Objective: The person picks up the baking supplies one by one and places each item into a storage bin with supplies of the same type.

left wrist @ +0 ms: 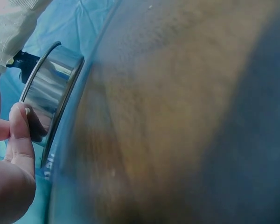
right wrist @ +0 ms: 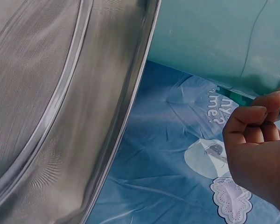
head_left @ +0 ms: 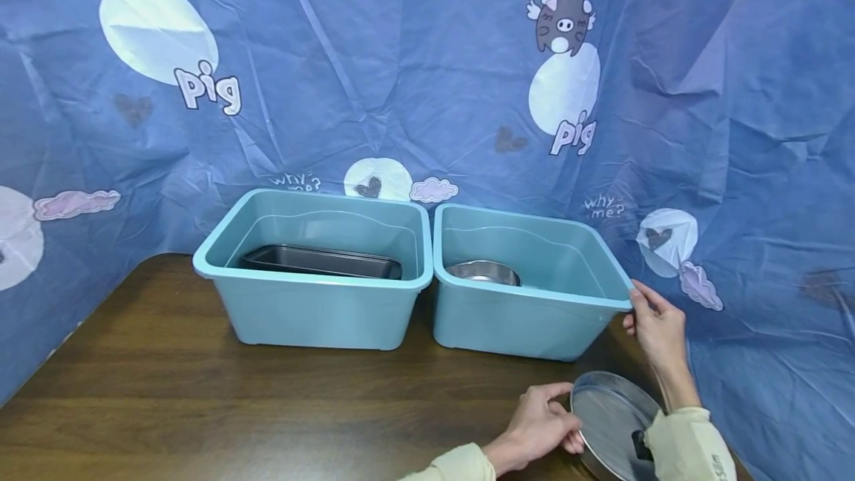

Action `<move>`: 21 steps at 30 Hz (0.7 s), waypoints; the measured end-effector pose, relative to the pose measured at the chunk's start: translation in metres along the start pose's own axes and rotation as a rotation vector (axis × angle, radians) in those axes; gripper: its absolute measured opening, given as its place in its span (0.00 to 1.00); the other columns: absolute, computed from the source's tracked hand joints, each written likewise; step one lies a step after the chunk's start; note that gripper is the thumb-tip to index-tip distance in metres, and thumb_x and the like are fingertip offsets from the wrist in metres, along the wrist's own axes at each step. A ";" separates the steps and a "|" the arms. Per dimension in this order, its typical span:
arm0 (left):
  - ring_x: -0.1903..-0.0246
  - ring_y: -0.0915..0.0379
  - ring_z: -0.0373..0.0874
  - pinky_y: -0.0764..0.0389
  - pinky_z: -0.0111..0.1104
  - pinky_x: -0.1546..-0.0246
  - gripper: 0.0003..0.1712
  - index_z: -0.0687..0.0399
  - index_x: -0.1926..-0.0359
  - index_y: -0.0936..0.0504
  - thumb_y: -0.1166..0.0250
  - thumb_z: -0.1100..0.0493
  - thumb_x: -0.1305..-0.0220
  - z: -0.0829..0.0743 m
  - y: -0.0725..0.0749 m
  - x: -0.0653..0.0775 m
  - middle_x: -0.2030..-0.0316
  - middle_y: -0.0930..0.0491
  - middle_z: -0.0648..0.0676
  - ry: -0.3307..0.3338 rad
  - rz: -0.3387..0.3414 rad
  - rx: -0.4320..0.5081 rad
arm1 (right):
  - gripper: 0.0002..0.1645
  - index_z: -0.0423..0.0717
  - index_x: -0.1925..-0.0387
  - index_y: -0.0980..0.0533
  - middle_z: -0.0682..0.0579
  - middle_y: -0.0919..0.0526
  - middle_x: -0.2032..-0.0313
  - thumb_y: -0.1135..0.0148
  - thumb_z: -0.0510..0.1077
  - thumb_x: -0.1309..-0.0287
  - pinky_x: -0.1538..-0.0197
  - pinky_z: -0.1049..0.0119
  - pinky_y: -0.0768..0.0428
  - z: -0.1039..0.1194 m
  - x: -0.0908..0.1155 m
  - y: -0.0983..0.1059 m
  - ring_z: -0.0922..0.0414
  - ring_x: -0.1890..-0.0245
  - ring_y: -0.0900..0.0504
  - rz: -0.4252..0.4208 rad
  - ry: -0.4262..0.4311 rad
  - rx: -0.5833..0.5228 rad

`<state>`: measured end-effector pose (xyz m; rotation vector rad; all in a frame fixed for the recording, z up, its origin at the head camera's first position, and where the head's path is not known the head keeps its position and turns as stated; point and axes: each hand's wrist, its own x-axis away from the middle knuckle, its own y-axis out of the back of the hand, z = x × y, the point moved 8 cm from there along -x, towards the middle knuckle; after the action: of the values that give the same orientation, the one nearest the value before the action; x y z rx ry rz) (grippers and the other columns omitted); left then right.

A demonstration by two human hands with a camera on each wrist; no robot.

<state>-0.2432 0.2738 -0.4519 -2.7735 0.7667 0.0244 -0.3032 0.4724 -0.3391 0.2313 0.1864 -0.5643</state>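
Note:
My left hand [head_left: 539, 425] pinches the rim of a round metal sieve [head_left: 611, 418] at the table's right front. The sieve stands tilted, its mesh filling the left of the right wrist view; its shiny side wall [left wrist: 51, 88] shows in the left wrist view. My right hand [head_left: 660, 329] grips the rim at the near right corner of the right-hand teal bin [head_left: 514, 325], fingers curled at the edge. Inside that bin lies a round metal piece [head_left: 484, 271], partly hidden by the front wall. My right sleeve overlaps the sieve's right side in the head view.
A second teal bin [head_left: 314, 314] stands close on the left, with a dark rectangular baking pan [head_left: 320, 261] inside. Both bins are on a brown wooden table [head_left: 267, 407]. A blue printed cloth [head_left: 414, 58] hangs behind and along the right side.

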 end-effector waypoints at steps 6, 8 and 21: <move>0.87 0.26 0.32 0.24 0.21 0.83 0.33 0.70 0.35 0.25 0.39 0.79 0.44 -0.005 0.006 0.002 0.81 0.17 0.56 -0.003 -0.001 0.005 | 0.25 0.28 0.33 0.29 0.60 0.26 0.88 0.46 0.40 0.23 0.83 0.77 0.28 -0.001 -0.001 0.000 0.68 0.89 0.28 -0.004 -0.006 -0.008; 0.87 0.26 0.32 0.24 0.21 0.83 0.33 0.70 0.34 0.25 0.38 0.79 0.44 -0.006 0.008 0.003 0.82 0.18 0.55 0.000 -0.002 0.005 | 0.25 0.28 0.33 0.29 0.59 0.26 0.88 0.46 0.40 0.23 0.83 0.77 0.28 -0.001 -0.001 0.000 0.68 0.89 0.28 -0.008 -0.007 -0.019; 0.87 0.27 0.33 0.25 0.20 0.84 0.34 0.71 0.34 0.25 0.40 0.79 0.44 -0.011 0.024 0.004 0.83 0.20 0.50 -0.014 -0.020 0.027 | 0.25 0.27 0.33 0.29 0.58 0.26 0.88 0.46 0.39 0.24 0.84 0.77 0.28 0.000 0.002 -0.001 0.68 0.89 0.29 -0.006 0.003 -0.051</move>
<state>-0.2525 0.2487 -0.4473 -2.7522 0.7303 0.0286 -0.3026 0.4705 -0.3395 0.1818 0.2042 -0.5644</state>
